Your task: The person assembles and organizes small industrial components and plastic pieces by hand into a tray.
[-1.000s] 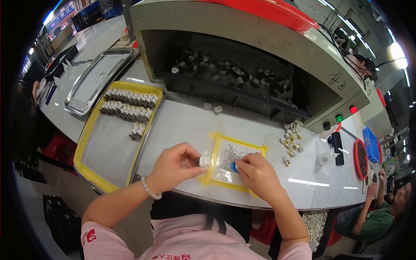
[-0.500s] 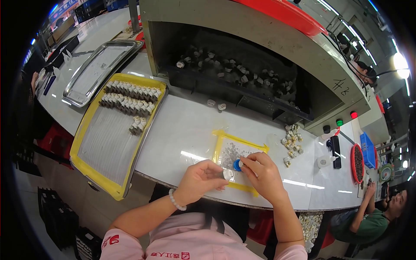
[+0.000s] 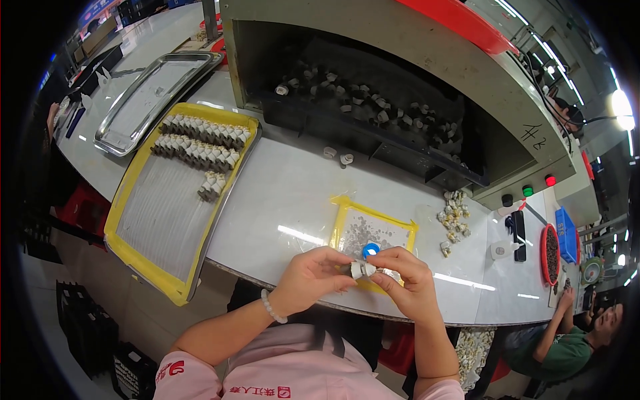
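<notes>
White workbench before a grey hopper: I see my left hand (image 3: 313, 277) and right hand (image 3: 407, 280) pinching one small white cylindrical part (image 3: 360, 269) over a small yellow-edged tray (image 3: 341, 220), while the large yellow tray (image 3: 143, 247) holds barely three rows, mostly unfilled.

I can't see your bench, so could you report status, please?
Both hands pinch one small white part. Over small yellow tray. Blue cap beside it. Nothing in the way.

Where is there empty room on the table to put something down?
The white tabletop lies bare between the large yellow-rimmed tray and the small yellow-edged tray. The large tray's near half is bare too. It is crowded around the left hand, right hand and loose pale parts.
</notes>
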`<action>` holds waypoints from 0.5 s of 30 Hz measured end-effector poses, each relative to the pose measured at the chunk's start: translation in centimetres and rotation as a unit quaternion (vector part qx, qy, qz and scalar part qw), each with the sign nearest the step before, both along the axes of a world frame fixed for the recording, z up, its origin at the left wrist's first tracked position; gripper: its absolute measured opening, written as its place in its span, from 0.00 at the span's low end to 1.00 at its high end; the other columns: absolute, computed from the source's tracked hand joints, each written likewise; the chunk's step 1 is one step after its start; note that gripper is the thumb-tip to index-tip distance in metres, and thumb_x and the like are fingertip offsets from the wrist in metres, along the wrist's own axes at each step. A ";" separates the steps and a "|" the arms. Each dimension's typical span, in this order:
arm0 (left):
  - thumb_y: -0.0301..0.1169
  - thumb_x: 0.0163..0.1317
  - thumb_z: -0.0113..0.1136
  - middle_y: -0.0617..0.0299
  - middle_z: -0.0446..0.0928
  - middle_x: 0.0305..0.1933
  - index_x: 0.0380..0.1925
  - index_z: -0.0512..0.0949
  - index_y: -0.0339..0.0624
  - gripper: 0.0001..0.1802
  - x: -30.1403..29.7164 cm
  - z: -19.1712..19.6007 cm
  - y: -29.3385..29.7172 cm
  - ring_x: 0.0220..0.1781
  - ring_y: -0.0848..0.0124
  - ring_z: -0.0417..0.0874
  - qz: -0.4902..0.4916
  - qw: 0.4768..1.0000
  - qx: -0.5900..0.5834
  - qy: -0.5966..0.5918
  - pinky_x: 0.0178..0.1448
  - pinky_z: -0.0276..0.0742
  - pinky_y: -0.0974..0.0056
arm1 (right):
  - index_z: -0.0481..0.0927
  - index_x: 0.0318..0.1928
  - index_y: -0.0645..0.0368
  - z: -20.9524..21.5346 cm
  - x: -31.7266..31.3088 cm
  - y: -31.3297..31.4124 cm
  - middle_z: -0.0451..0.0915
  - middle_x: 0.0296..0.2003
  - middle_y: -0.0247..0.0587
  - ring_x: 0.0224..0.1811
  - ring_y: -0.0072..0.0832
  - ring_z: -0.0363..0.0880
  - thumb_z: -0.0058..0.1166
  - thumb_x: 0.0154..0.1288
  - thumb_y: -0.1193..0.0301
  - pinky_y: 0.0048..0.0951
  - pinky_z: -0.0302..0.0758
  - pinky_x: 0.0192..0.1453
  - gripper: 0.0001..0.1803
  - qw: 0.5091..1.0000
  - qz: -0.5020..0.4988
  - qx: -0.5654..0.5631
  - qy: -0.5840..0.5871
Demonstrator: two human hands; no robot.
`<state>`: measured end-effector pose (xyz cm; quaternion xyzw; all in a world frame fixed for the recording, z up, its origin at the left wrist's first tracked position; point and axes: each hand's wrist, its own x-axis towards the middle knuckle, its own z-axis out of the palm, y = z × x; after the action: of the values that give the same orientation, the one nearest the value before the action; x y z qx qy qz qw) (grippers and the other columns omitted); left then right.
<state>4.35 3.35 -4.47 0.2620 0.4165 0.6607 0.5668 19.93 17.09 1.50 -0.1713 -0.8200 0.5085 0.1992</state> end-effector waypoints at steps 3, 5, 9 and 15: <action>0.18 0.58 0.62 0.57 0.80 0.40 0.49 0.74 0.33 0.18 0.0 0.2 -0.1 0.40 0.73 0.82 0.004 1.000 -0.003 0.003 0.43 0.81 0.70 | 0.83 0.45 0.64 -0.1 -0.1 -0.2 0.81 0.38 0.42 0.42 0.31 0.80 0.62 0.56 0.80 0.27 0.74 0.48 0.14 1.000 -0.007 0.017 -0.011; 0.19 0.59 0.62 0.55 0.81 0.40 0.49 0.75 0.32 0.16 0.1 0.3 -0.2 0.39 0.73 0.83 0.006 1.000 -0.020 0.005 0.43 0.81 0.70 | 0.83 0.44 0.64 -0.5 0.0 -0.2 0.81 0.38 0.43 0.41 0.31 0.80 0.62 0.56 0.80 0.26 0.75 0.46 0.14 1.000 -0.007 0.015 -0.006; 0.19 0.60 0.61 0.55 0.82 0.40 0.48 0.76 0.31 0.15 0.5 0.0 -0.4 0.38 0.72 0.83 0.013 0.999 -0.016 0.027 0.42 0.82 0.70 | 0.84 0.43 0.64 -0.7 0.0 -0.3 0.82 0.37 0.43 0.38 0.30 0.81 0.63 0.55 0.78 0.24 0.75 0.43 0.13 0.999 -0.002 0.017 -0.031; 0.19 0.60 0.61 0.55 0.82 0.39 0.46 0.76 0.31 0.14 0.8 -0.6 0.0 0.36 0.74 0.83 0.025 0.999 -0.002 0.041 0.41 0.82 0.70 | 0.84 0.44 0.63 -1.0 0.0 -0.5 0.82 0.36 0.42 0.37 0.29 0.80 0.62 0.56 0.78 0.25 0.75 0.42 0.13 0.999 -0.022 0.015 -0.019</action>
<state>5.16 3.36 -5.07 0.2773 0.4471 0.6624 0.5333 19.90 16.57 0.49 -0.1955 -0.8274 0.4882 0.1971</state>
